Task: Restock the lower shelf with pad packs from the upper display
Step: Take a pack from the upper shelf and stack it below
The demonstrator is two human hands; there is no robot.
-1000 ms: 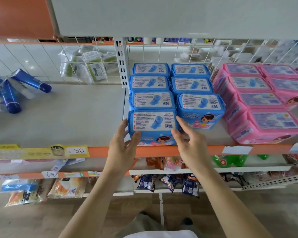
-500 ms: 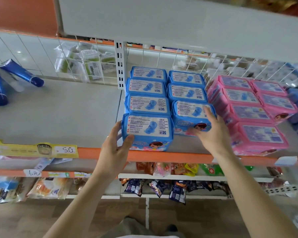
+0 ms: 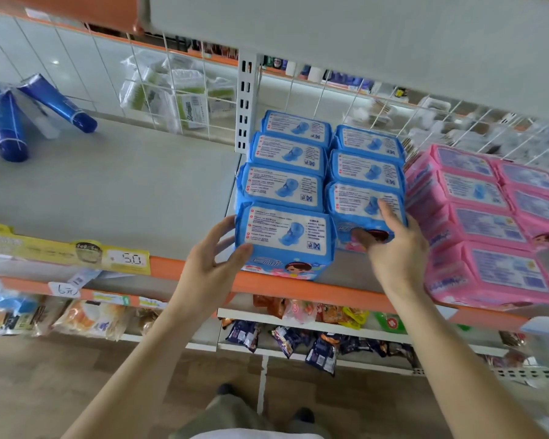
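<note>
Two rows of blue pad packs stand on the grey upper shelf (image 3: 114, 198). The front pack of the left row (image 3: 284, 239) sits at the shelf's orange edge. My left hand (image 3: 214, 264) touches its left side, thumb on its front lower corner, fingers spread. My right hand (image 3: 393, 245) wraps the front pack of the right row (image 3: 363, 205), fingers over its top, thumb on its front face. Pink pad packs (image 3: 495, 248) fill the shelf to the right.
Blue tubes (image 3: 10, 128) lie at the shelf's far left, with bagged goods (image 3: 168, 93) behind the wire back. A yellow price strip (image 3: 67, 251) marks the edge. Snack packets (image 3: 311, 340) fill the lower shelves. The shelf above hangs close overhead.
My right hand left the front left pack, moved right and closed over the front pack of the right row. My left hand stayed at the left pack's side.
</note>
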